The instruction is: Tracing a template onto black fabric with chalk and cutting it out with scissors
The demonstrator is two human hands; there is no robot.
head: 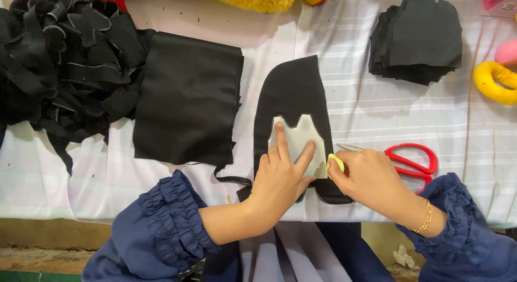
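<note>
The black fabric piece [293, 93] lies flat at mid-bench [355, 109], the landmark here. On its lower part sits a pale template [298, 137], pinned by the spread, flat left hand [280, 177], evidently to stop slipping. The right hand [369, 179] pinches yellow-green chalk [336, 162] at the template's right edge. Red scissors [412, 162] lie just right. No labels seen.
</note>
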